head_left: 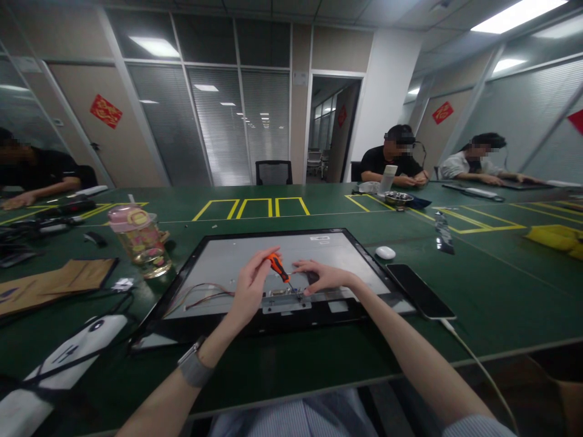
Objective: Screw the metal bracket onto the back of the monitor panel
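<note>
Screwdriver (279,268), gripped in the left hand (251,284), slants down toward the bracket (285,304) on the panel (223,258), beside the right hand (325,277), whose grip I cannot tell.

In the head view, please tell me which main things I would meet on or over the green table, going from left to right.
Flat brown paper or card, clear plastic bottle with pink lid, slanted orange-and-black screwdriver, small rounded white case, flat black phone, crumpled yellow bundle.
</note>
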`<state>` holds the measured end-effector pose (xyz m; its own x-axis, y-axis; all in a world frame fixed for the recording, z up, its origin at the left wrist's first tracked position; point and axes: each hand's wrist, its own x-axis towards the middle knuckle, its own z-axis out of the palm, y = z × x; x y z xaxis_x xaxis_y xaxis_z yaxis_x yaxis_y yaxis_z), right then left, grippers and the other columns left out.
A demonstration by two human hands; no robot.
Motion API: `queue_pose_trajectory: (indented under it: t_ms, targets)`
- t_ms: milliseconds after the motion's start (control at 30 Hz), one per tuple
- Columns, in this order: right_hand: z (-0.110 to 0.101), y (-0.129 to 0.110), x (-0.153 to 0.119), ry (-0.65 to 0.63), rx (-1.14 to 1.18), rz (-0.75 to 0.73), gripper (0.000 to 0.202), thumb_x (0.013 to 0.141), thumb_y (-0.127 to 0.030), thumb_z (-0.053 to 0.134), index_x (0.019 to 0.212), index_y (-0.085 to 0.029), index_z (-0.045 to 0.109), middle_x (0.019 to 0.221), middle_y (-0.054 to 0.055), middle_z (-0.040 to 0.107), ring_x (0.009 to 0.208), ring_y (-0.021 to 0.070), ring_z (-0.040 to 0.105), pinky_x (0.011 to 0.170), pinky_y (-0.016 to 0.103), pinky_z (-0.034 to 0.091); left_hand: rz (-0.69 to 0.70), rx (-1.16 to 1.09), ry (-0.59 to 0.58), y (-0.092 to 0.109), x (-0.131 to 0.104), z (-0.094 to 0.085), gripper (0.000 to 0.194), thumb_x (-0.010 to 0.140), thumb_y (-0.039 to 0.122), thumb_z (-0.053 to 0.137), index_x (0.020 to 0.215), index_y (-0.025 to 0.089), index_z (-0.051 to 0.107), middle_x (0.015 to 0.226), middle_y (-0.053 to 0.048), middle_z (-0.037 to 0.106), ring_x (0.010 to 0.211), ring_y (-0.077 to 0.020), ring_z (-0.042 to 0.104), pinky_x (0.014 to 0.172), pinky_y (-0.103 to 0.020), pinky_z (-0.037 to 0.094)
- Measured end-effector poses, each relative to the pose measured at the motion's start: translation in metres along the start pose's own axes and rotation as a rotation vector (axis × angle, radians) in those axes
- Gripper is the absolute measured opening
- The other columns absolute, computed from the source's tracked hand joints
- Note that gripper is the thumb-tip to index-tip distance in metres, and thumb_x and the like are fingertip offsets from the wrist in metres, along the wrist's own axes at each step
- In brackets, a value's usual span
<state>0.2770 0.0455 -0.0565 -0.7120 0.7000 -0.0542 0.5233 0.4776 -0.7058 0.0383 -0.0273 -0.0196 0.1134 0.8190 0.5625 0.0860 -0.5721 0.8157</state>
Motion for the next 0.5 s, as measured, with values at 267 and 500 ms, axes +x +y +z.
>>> queue_pose_trajectory:
  t_ms: [267, 500]
  targets:
    - [0.0003, -0.0058, -0.0017, -0.007, 0.009, 0.004, 0.080, 0.066, -0.064, 0.069, 0.133, -0.026, 0.049, 0.151, 0.006, 0.028, 0.141, 0.0266, 0.014, 0.115, 0.045, -0.004, 0.026, 0.036, 0.059, -0.0030, -0.0004, 0.0007, 0.027, 0.086, 0.030, 0.055, 0.108, 0.020, 0.066, 0.096, -0.005, 0.059, 0.087, -0.0139, 0.060, 0.083, -0.027, 0.047]
    - [0.0002, -0.0036, -0.0015, -0.008, 0.005, -0.002, 0.081, 0.064, -0.065, 0.070, 0.133, -0.027, 0.049, 0.151, 0.005, 0.028, 0.141, 0.0268, 0.013, 0.115, 0.044, -0.004, -0.004, -0.036, 0.006, 0.0000, -0.0002, 0.0005, 0.027, 0.089, 0.030, 0.050, 0.109, 0.019, 0.065, 0.105, -0.008, 0.062, 0.100, -0.0179, 0.059, 0.089, -0.030, 0.046]
